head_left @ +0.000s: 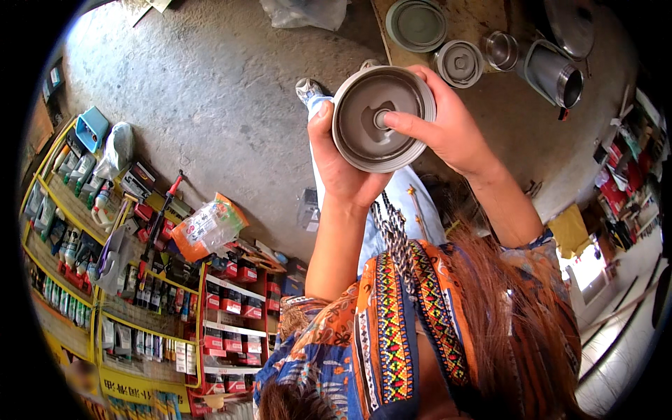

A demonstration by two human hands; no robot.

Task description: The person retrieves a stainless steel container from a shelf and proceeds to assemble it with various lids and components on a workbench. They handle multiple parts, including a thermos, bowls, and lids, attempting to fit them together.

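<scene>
Up front, round metal lid (381,119) sits between left hand (343,168) and right hand (448,129).

The person wears a loose patterned garment (392,329) in orange and blue with woven bands of red, yellow and green diamonds. Below the garment's neckline hangs a silver chain (395,238). Short sleeves (308,308) leave both forearms bare; light blue trousers (413,210) show beyond the chain.

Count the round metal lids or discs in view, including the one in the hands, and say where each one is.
3: one round lid held between the left hand and right hand; a larger disc and a smaller lid on the wooden surface beyond. Others may be hidden.
</scene>
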